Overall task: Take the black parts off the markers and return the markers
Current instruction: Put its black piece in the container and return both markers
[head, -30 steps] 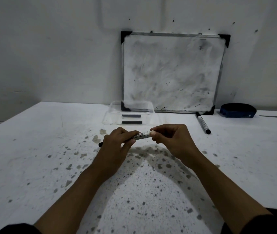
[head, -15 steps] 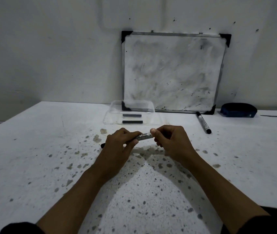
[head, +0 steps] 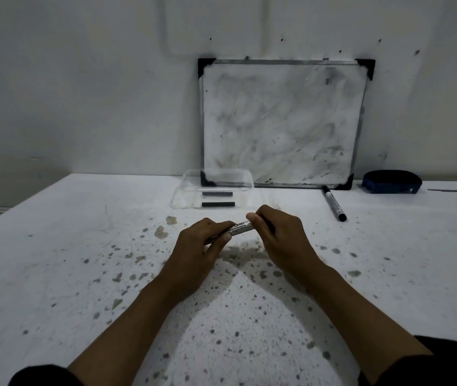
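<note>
Both hands hold one marker (head: 239,228) just above the table's middle. My left hand (head: 197,252) wraps the marker's left half, whose end is hidden in the fist. My right hand (head: 280,240) pinches the right end, where a black part shows between the fingers. A clear plastic tray (head: 178,196) stands beyond the hands with two black parts (head: 217,199) lying in it. A second marker (head: 334,203) with black ends lies on the table at the right, in front of the whiteboard.
A smudged whiteboard (head: 280,121) leans on the wall at the back. A dark blue eraser (head: 391,182) sits at its right. The white table (head: 54,260) is flecked with dark spots.
My hands have closed in on each other; the marker's left end, visible earlier beyond my left hand, is now hidden in the fist. The tray and second marker have not moved.
</note>
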